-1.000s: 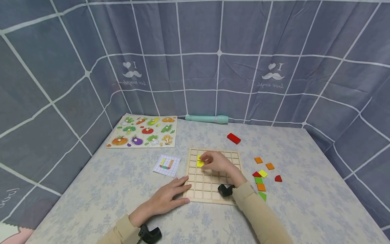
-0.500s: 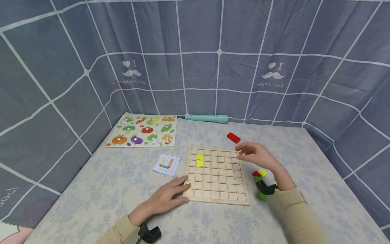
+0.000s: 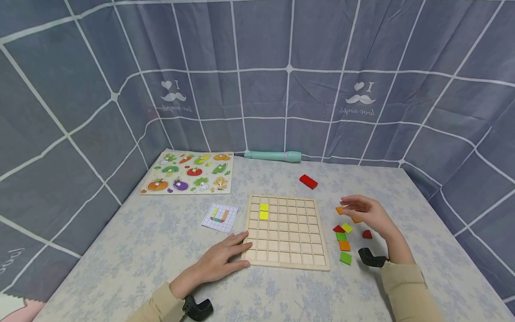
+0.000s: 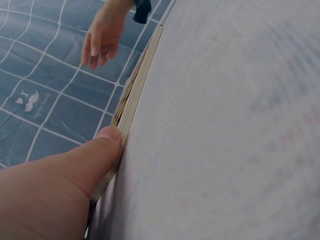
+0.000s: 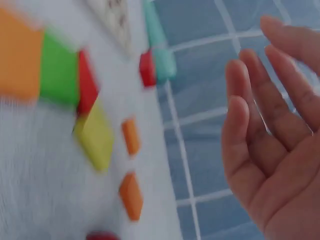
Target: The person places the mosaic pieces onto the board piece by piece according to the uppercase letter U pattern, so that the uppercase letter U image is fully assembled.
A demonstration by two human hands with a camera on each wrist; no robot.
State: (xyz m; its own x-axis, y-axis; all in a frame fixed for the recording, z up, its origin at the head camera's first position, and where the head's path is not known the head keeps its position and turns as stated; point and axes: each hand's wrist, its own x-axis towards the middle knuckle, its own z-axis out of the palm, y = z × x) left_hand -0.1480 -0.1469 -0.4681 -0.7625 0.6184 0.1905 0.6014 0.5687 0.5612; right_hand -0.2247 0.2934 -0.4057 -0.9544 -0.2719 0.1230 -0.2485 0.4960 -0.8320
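Note:
A wooden grid board lies mid-table with two yellow square tiles set one above the other in its upper left cells. My left hand rests against the board's left edge, fingers spread; the left wrist view shows its thumb touching the board's side. My right hand hovers over the loose tiles right of the board, with nothing in its loosely bent fingers. Beneath and beside it lie orange tiles, a loose yellow tile, green tiles and red pieces. The hand partly covers two orange tiles.
Left of the board lies a pattern card with a coloured U shape. Behind it is a vegetable puzzle board. A red block and a teal stick-like object lie toward the back, by the grey curtain.
My right hand has withdrawn from the yellow tiles on the board and moved right, over the loose tiles. My left hand has stayed at the board's edge.

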